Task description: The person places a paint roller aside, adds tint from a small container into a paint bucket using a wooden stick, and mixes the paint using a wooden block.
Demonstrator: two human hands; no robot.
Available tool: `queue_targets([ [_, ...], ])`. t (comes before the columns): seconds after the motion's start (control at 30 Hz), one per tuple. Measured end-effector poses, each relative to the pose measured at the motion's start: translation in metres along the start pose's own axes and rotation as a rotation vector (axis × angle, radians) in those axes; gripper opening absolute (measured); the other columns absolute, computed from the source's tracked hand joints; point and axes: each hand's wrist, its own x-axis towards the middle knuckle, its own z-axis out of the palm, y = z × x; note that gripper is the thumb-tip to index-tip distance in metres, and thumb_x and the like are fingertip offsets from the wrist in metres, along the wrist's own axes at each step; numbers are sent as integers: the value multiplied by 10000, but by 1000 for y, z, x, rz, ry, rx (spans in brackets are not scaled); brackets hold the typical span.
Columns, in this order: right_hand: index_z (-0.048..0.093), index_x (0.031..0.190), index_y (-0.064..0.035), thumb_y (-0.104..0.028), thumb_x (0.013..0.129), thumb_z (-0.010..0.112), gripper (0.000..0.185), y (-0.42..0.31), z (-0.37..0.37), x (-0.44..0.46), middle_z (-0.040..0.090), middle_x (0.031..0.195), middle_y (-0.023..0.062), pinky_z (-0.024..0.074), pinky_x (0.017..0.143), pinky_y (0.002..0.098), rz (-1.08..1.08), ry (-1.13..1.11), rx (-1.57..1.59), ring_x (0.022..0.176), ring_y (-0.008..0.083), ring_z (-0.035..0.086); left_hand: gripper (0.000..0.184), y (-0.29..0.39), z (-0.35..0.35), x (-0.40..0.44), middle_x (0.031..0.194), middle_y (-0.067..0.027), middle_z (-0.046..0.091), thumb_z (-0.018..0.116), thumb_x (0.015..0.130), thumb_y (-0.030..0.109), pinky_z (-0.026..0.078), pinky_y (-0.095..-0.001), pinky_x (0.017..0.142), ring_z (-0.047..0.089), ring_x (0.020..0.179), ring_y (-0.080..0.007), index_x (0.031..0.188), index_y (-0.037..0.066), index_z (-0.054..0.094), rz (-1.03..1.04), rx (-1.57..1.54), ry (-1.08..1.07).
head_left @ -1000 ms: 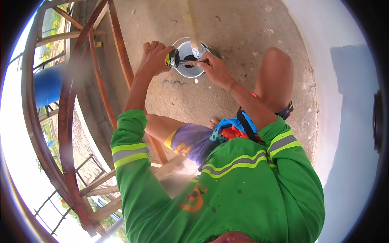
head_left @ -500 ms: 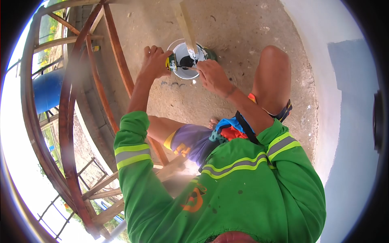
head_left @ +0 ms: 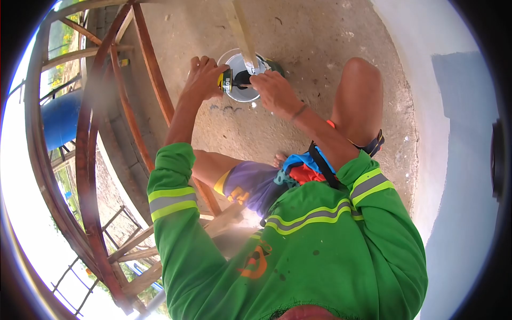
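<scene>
My left hand (head_left: 204, 81) is wrapped round a small can (head_left: 225, 81) with a dark, yellow and white label, tipped on its side over the left part of a white bucket (head_left: 245, 99). Dark liquid (head_left: 242, 78) shows inside the bucket. Closed round a thin stick-like tool, my right hand (head_left: 274, 93) is at the bucket's right side, and the tool's end points at the can's mouth. A pale wooden stick (head_left: 241, 29) stands in the bucket, its lower end whitish.
Reddish wooden beams (head_left: 153, 69) form a frame on the left, with a blue barrel (head_left: 62, 120) beyond. A white and grey-blue wall (head_left: 466, 133) rises on the right. My bent knee (head_left: 360, 90) is right of the bucket on the rough concrete floor (head_left: 320, 32).
The tool in my right hand first drew back from the can, then moved left toward its mouth again. The pale stick's top has shifted left. The can stays tipped.
</scene>
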Motion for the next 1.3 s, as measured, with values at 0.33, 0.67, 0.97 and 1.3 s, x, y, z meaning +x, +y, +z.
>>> queue_targets([
  [0.33,580,921,-63,-36,790,671,162,1,3,1,639,884,111,468,806,437,49,69,44,899,333,607,736,9,-9,4,1106,-58,628,845,562,226,292,-441,1056,514,1175,-255,1272,225,648,-31,88,4],
  [0.67,562,924,-66,-58,878,630,83,8,-15,-4,598,836,116,462,758,444,152,153,82,826,326,576,734,-7,11,-13,1083,-68,632,889,570,288,296,-450,1033,511,1175,-265,1262,238,647,-53,12,116],
  [0.97,558,922,-73,-62,898,607,56,5,-6,-2,592,820,125,459,738,459,168,188,39,820,333,576,747,-4,10,-16,1166,-82,626,860,577,241,260,-470,1079,494,1215,-279,1286,220,628,-71,-119,138],
  [1.3,581,915,-70,-50,859,604,64,9,1,-8,610,832,116,455,768,438,99,81,-5,854,325,592,744,-4,22,-14,1180,-80,624,875,589,243,253,-481,1086,486,1226,-281,1289,211,624,-104,-113,191],
])
